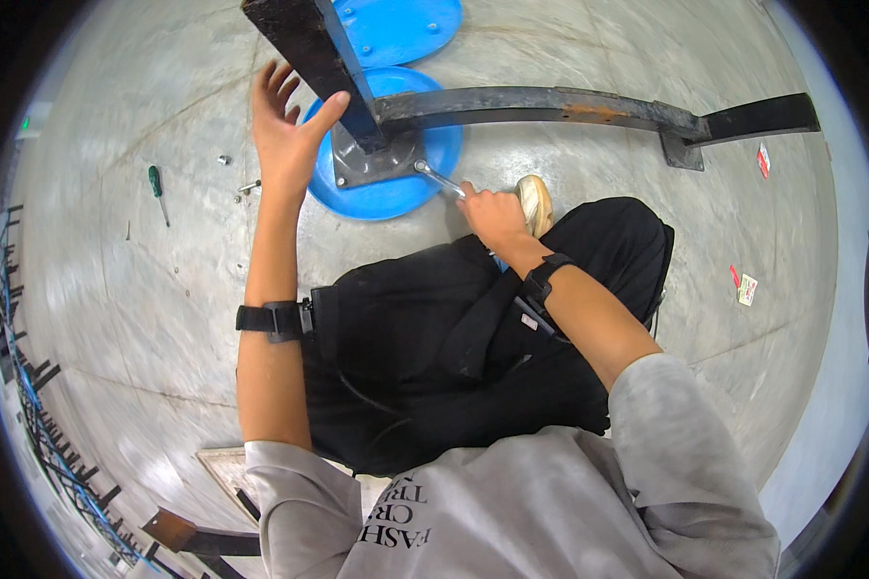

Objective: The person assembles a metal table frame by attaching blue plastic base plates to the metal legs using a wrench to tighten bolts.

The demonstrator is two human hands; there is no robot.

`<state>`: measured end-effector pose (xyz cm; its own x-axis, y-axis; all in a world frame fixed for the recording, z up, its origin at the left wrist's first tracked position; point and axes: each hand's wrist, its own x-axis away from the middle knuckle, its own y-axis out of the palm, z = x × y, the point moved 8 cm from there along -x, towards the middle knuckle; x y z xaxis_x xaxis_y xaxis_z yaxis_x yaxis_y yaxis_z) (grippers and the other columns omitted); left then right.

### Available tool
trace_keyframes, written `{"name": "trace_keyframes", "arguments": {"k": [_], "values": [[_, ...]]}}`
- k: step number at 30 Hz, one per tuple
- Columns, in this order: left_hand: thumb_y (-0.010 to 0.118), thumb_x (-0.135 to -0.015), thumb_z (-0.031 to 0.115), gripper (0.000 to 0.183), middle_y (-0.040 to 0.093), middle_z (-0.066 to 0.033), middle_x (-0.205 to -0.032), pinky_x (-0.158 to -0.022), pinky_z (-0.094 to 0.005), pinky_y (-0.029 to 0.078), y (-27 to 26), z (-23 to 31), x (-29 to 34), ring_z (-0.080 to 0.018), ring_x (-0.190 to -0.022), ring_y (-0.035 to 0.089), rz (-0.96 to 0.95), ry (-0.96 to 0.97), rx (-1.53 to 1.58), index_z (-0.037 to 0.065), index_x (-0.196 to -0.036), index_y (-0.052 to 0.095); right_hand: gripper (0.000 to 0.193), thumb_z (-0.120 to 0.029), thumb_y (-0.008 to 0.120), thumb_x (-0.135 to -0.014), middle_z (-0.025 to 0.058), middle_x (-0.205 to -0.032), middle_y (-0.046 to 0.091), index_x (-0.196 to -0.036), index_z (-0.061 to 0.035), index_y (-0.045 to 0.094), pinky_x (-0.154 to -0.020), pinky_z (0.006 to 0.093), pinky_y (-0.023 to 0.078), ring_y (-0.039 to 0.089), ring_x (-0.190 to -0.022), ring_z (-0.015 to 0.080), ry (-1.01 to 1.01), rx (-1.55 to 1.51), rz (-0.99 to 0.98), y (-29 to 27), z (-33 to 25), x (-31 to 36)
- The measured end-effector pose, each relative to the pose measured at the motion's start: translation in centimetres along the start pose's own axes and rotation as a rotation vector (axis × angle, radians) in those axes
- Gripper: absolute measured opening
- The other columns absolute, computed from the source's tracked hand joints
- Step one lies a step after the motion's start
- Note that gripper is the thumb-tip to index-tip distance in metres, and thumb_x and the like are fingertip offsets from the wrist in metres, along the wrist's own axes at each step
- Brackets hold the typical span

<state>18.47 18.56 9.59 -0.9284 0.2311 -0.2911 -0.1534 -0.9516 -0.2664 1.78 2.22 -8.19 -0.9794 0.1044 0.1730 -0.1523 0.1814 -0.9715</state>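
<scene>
A silver wrench (441, 177) is gripped in my right hand (495, 214), its ring end over a bolt at the right corner of a dark metal base plate (381, 166). Under the plate lies a round blue disc (384, 205). From the plate a black square post (321, 58) rises, leaning toward the upper left. My left hand (294, 135) is beside this post, fingers spread, with the thumb at its edge. Another bolt (342, 181) shows at the plate's left corner.
A long black beam (541, 104) runs right from the post. Another blue disc (401, 34) lies farther off. On the floor are a green-handled screwdriver (154, 179), small metal hardware (249, 186) and tags (746, 289). A metal frame piece (203, 538) sits lower left.
</scene>
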Motion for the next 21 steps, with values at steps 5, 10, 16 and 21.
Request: {"name": "trace_keyframes", "arguments": {"k": [5,10,16,21], "values": [[0.077,-0.062,0.019,0.067,0.054,-0.0128,-0.109,-0.087,-0.0332,0.042,2.5,1.4,-1.3,-0.0209,-0.101,0.053,-0.129,0.065,0.069,-0.001,-0.116,0.043,0.025,-0.029,0.046,-0.088,0.0122,-0.067,0.063,-0.094,-0.0053,0.053,-0.052,0.0400,0.048,0.063,-0.061,0.0293,0.018,-0.058,-0.006,-0.4,-0.2,0.1],[0.077,-0.063,0.015,0.052,0.059,-0.0086,-0.094,-0.075,-0.0283,0.046,3.7,0.6,-1.8,-0.0151,-0.083,0.056,-0.080,0.009,0.084,0.000,-0.104,0.049,0.023,-0.028,0.046,-0.088,0.0129,-0.062,0.061,-0.086,-0.0061,0.053,-0.052,0.0422,0.048,0.062,-0.059,0.0308,0.062,-0.122,0.053,-0.5,0.2,0.3],[0.070,-0.069,0.019,0.048,0.053,-0.0176,-0.102,-0.084,-0.0332,0.041,1.7,-4.0,3.4,-0.0229,-0.097,0.051,0.265,0.075,-0.057,-0.006,-0.103,0.048,0.019,-0.024,0.047,-0.086,0.0119,-0.063,0.061,-0.090,-0.0063,0.053,-0.052,0.0415,0.048,0.062,-0.059,0.0292,0.045,-0.066,0.012,-0.3,0.0,0.1],[0.062,-0.071,0.016,0.030,0.053,-0.0144,-0.095,-0.082,-0.0399,0.040,6.4,-11.0,13.2,-0.0303,-0.093,0.052,-0.237,-0.099,-0.584,0.001,-0.094,0.052,0.025,-0.008,0.049,-0.078,0.0154,-0.065,0.061,-0.103,-0.0045,0.048,-0.054,0.0400,0.049,0.062,-0.062,0.0311,-0.038,-0.026,0.017,-0.1,0.2,0.2]]}}
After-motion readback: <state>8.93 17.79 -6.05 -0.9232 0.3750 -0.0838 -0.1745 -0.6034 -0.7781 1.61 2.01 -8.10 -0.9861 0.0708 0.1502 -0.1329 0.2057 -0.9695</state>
